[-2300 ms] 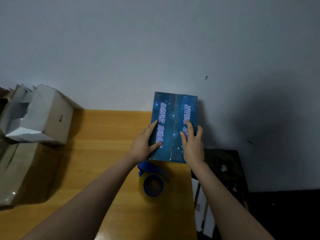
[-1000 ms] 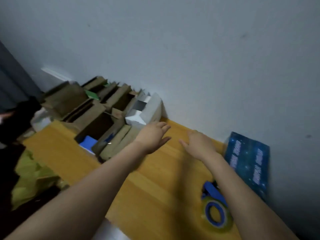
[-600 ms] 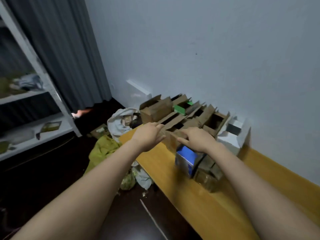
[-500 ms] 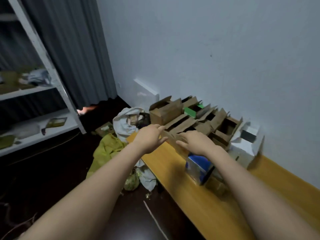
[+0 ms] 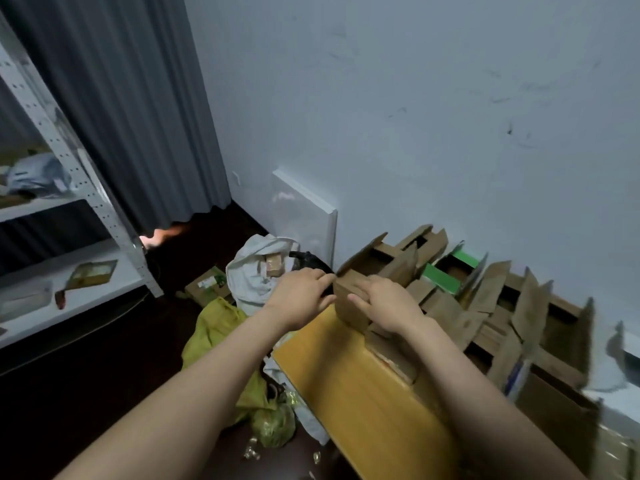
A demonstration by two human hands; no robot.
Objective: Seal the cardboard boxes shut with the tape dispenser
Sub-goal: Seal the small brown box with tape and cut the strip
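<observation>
Cardboard box [image 5: 350, 308] is sitting at the table's [image 5: 360, 396] left corner, left hand [image 5: 300, 300] and right hand [image 5: 387, 303] both gripping it. Pulling it free is risking toppling the neighbour boxes [image 5: 495, 299] (loosely piled) over the edge.

Dim indoor light, cool blue-grey cast. Wall [image 5: 415, 98] evenly lit and soft, no hard shadows. Floor [image 5: 69, 393] at lower left nearly black, detail lost. Small warm orange glow [image 5: 162, 233] under the curtain [image 5: 121, 98] hem, left of centre. Faint sheen on white panel [image 5: 304, 216]. Left hand [image 5: 298, 299], right hand [image 5: 388, 303] and the cardboard box [image 5: 349, 306] between them slightly soft. Open boxes [image 5: 561, 327] at right edge smeared by motion blur. Wide-angle bend: shelf upright [image 5: 90, 192] leans at left edge.
</observation>
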